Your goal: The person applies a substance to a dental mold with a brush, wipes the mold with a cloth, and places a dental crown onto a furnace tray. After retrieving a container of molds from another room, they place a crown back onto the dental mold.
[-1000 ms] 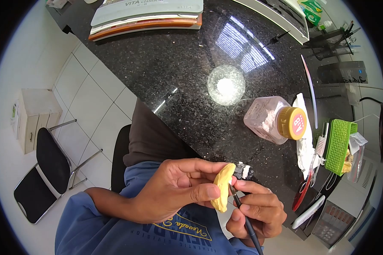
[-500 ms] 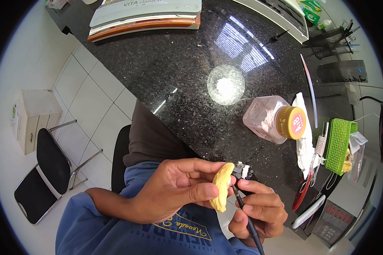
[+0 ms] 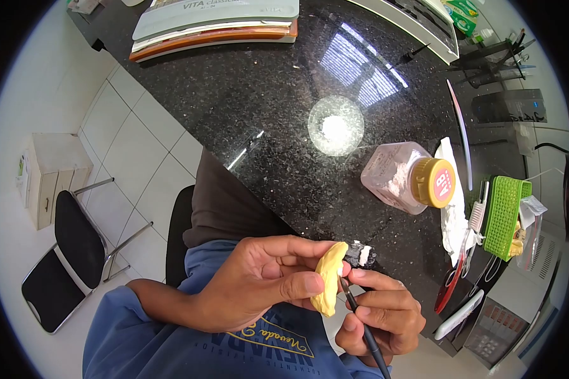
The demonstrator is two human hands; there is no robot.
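My left hand (image 3: 259, 281) pinches a yellow dental putty mould (image 3: 329, 281) by its edges, between thumb and fingers, in front of my chest. My right hand (image 3: 385, 312) grips a slim black brush (image 3: 368, 335) like a pen. Its dark pointed tip is at the mould's right side, by a small whitish patch; whether it touches cannot be made out. Just beyond the fingers, a white smear of paste (image 3: 365, 254) lies on the table's near edge. The mould's right-hand face is turned mostly away from view.
On the black speckled table (image 3: 253, 95) stand a round glass dish (image 3: 335, 126) and a clear jar (image 3: 395, 177) with a gold lid. Crumpled tissue (image 3: 452, 221), a green basket (image 3: 506, 215) and tools lie at right. Stacked cases (image 3: 215, 28) sit at the back.
My right hand has shifted slightly left and up, bringing the brush tip closer to the mould. My left hand and the mould stay practically still.
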